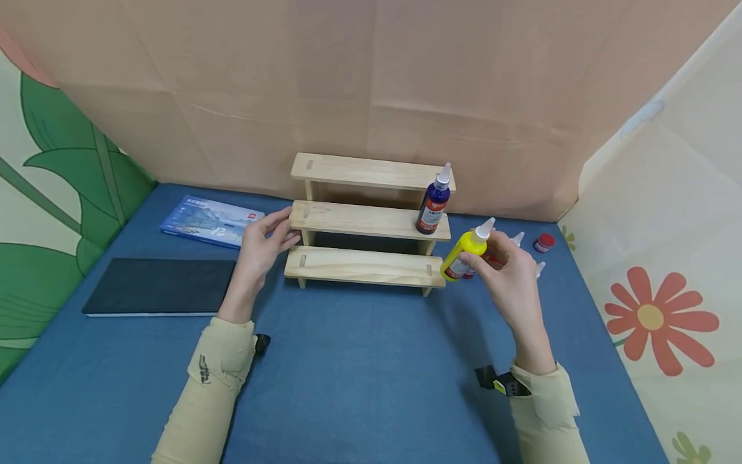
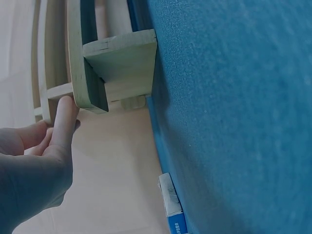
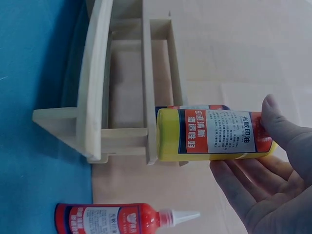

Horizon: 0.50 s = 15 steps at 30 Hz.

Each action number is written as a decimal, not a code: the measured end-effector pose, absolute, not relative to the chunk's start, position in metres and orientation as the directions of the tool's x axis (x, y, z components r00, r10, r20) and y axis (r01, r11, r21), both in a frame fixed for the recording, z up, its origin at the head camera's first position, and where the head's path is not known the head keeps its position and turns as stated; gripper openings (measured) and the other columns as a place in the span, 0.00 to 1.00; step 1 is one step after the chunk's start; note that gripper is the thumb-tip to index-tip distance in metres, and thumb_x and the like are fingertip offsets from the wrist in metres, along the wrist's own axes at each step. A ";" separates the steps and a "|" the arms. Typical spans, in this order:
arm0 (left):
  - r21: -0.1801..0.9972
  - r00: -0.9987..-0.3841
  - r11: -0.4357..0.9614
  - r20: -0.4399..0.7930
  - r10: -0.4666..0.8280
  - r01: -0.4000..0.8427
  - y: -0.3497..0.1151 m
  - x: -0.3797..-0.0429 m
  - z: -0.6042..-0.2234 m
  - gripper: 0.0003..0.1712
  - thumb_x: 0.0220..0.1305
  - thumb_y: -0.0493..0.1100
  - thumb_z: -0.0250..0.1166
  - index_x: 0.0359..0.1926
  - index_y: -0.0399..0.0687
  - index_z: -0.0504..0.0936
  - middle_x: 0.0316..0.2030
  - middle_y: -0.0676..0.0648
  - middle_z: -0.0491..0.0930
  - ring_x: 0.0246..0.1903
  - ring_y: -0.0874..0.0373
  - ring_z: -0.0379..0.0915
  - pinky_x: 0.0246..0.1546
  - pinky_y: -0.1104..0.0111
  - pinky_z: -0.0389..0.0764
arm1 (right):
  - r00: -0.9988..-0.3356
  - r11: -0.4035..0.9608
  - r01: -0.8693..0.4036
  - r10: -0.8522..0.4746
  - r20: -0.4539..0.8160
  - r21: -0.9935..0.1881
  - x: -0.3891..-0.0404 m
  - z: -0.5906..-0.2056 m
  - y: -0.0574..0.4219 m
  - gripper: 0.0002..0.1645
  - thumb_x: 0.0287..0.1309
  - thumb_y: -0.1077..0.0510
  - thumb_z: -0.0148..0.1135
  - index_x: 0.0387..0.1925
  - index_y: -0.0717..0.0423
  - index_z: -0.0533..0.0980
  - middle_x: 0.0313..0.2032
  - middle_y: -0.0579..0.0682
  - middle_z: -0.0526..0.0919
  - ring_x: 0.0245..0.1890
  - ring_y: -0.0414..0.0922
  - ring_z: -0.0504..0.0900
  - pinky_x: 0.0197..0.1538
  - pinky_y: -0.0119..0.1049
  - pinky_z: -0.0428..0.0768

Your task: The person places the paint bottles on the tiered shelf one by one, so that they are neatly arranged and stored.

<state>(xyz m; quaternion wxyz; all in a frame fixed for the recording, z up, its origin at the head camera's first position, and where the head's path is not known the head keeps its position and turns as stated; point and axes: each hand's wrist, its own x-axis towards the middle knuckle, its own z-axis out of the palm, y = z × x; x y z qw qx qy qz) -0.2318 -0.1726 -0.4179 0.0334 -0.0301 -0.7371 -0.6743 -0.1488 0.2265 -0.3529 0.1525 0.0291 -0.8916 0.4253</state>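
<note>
A three-tier wooden shelf rack [image 1: 359, 265] stands on the blue cloth. At its left end my left hand [image 1: 261, 248] pinches the end of the middle tier between thumb and fingers, also seen in the left wrist view. My right hand [image 1: 510, 274] holds a yellow ink bottle [image 3: 219, 134], its white nozzle up and tilted right, beside the bottom tier's right end. A dark blue ink bottle [image 1: 433, 205] stands upright at the right of the middle tier. In the right wrist view, a red ink bottle [image 3: 107, 219] is beside the rack; my right hand mostly hides it in the head view.
A black flat book or folder [image 1: 162, 287] lies at the left, with a blue picture-covered box [image 1: 209, 219] behind it. A small red-capped jar [image 1: 545, 242] sits near the table's right edge. White nozzles [image 1: 518, 238] show behind my right hand. A beige backdrop hangs behind the rack.
</note>
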 end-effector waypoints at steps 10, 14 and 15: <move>0.992 -0.996 0.086 0.091 -0.003 0.091 -0.173 -0.232 -0.418 0.26 0.87 0.36 0.51 0.78 0.32 0.67 0.68 0.28 0.71 0.63 0.34 0.78 0.58 0.70 0.85 | -0.945 0.624 -0.207 0.073 0.320 -0.753 -0.155 -0.339 0.218 0.27 0.70 0.54 0.74 0.63 0.64 0.80 0.56 0.60 0.86 0.56 0.56 0.85 0.60 0.52 0.88; 0.992 -0.995 0.083 0.098 0.001 0.097 -0.173 -0.231 -0.418 0.26 0.86 0.36 0.51 0.78 0.32 0.67 0.67 0.27 0.71 0.63 0.34 0.77 0.58 0.70 0.85 | -0.934 0.621 -0.227 0.079 0.348 -0.750 -0.159 -0.333 0.215 0.26 0.69 0.57 0.75 0.62 0.65 0.80 0.55 0.60 0.86 0.54 0.55 0.85 0.58 0.45 0.90; 0.991 -0.995 0.085 0.099 0.003 0.099 -0.173 -0.231 -0.418 0.26 0.87 0.36 0.51 0.78 0.32 0.67 0.67 0.27 0.71 0.63 0.33 0.77 0.59 0.70 0.84 | -0.933 0.618 -0.231 0.078 0.351 -0.751 -0.159 -0.332 0.214 0.25 0.69 0.57 0.75 0.62 0.66 0.80 0.56 0.60 0.86 0.54 0.55 0.85 0.57 0.40 0.90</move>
